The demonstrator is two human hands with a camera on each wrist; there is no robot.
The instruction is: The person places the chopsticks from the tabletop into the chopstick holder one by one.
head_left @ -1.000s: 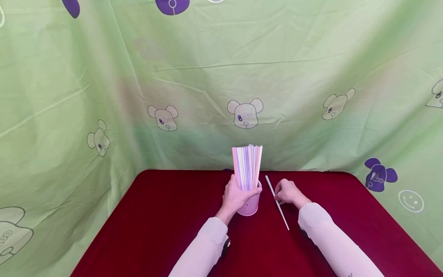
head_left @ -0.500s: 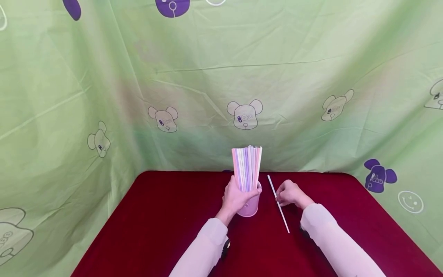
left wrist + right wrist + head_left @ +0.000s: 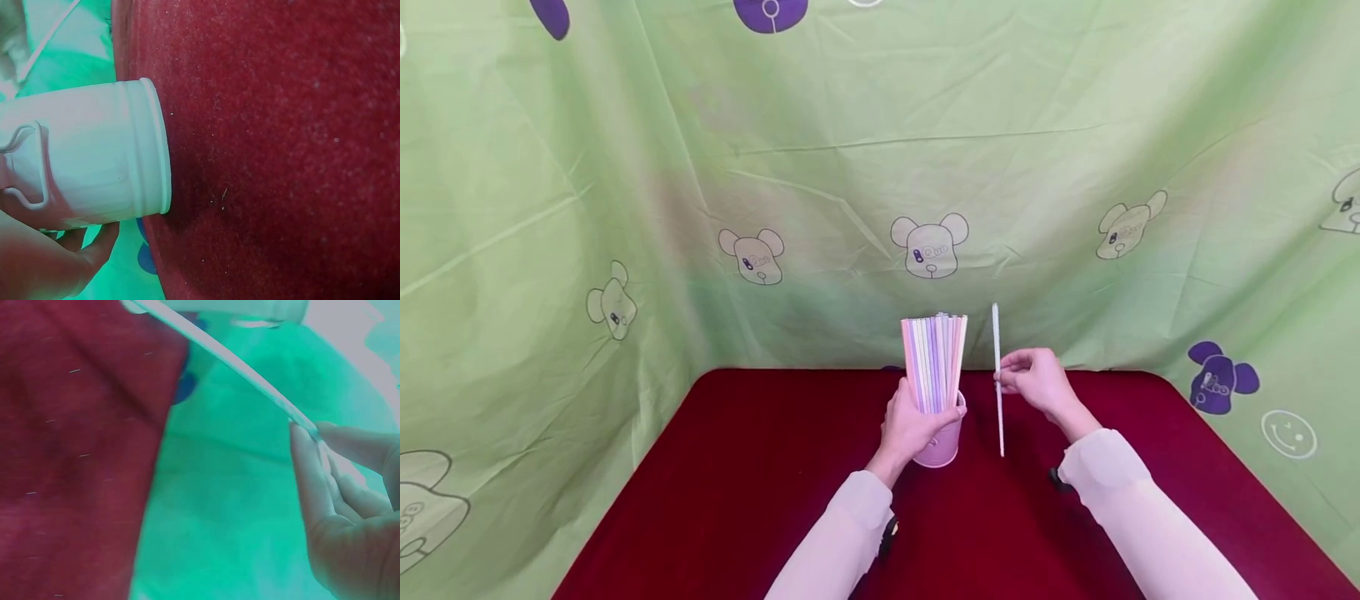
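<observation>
A pink bucket-like cup (image 3: 938, 448) with a wire side handle stands on the red table, packed with upright straws (image 3: 934, 362) in white, purple and pink. My left hand (image 3: 912, 427) grips the cup around its upper side, thumb across the front near the rim. In the left wrist view the cup (image 3: 87, 156) shows its base on the cloth, with fingers curled behind it. Right of the cup, my right hand (image 3: 1037, 383) pinches a single pale straw (image 3: 997, 408) near its middle between thumb and fingertips. That straw hangs nearly upright above the table, apart from the cup.
The red cloth-covered table (image 3: 760, 483) spreads out on both sides of the cup. A green curtain (image 3: 827, 317) with bear prints hangs close behind the table's back edge and along both sides.
The right hand has raised the single straw from the table and turned it from slanted to nearly upright. The left hand and the cup have stayed in place.
</observation>
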